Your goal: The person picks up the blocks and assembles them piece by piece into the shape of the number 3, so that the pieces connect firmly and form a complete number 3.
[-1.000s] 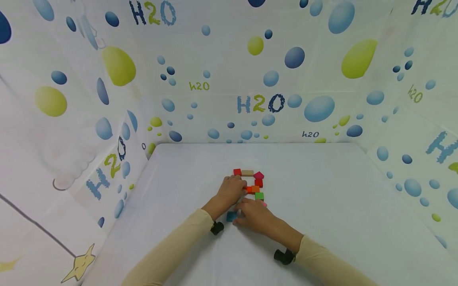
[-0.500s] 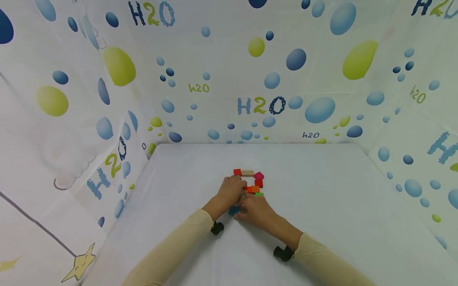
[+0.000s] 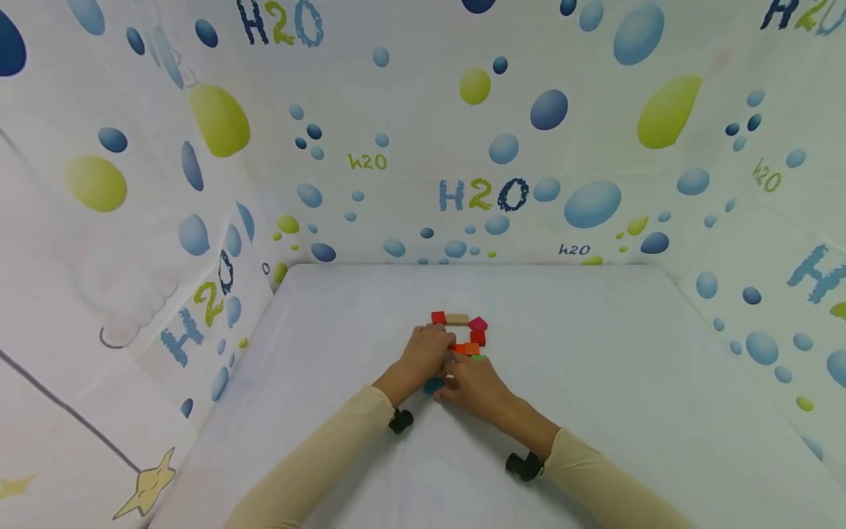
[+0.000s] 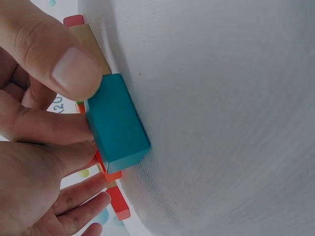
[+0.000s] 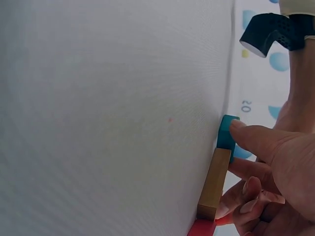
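A teal block (image 4: 120, 123) lies at the near left end of a block outline on the white table. My right hand (image 3: 477, 386) pinches it between thumb and index finger. In the right wrist view the teal block (image 5: 226, 132) meets the end of a wooden block (image 5: 214, 184), with a pinkish-red block (image 5: 202, 228) after it. My left hand (image 3: 426, 356) rests over the outline's left side, its fingers fairly straight beside a red block (image 4: 118, 200) in the left wrist view. Its palm side hides part of that column.
The outline's far side has a red block (image 3: 438, 317), a plain wooden block (image 3: 457, 320) and a pink pentagonal block (image 3: 479, 324). Down the right run another red block (image 3: 478, 338), an orange block (image 3: 471, 348) and a green block (image 3: 479, 358). A patterned curtain (image 3: 410, 110) stands behind.
My right hand has slid the teal block forward and slightly right, up to the outline. It now covers more of the green block and hides the pink one below. The left hand stays put.
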Demonstrator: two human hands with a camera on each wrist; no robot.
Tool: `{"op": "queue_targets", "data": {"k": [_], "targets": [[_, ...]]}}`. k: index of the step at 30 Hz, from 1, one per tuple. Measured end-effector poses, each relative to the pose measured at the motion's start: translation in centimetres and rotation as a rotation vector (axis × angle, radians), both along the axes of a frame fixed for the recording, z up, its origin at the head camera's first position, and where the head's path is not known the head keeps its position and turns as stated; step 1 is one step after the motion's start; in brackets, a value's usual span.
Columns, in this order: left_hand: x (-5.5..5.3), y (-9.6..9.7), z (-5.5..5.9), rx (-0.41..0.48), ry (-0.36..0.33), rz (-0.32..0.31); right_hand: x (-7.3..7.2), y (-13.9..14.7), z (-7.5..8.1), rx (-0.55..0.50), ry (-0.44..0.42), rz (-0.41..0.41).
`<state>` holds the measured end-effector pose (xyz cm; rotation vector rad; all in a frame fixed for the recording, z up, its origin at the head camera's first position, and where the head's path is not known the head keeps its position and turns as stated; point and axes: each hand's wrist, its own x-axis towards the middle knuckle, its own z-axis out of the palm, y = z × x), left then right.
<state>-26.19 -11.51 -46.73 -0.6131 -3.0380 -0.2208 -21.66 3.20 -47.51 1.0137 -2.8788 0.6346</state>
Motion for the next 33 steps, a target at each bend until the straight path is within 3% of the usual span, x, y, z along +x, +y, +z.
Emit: {"op": "queue_targets", "data": {"k": [7, 33], "targets": [[-0.06, -0.01, -0.04, -0.012, 0.002, 0.000, -0.08, 0.01, -0.01, -0.022, 0.011, -0.006], [-0.08, -0.02, -0.18, 0.001, -0.006, 0.009, -0.13, 0.04, 0.43, -0.013, -0.084, -0.044]]}}
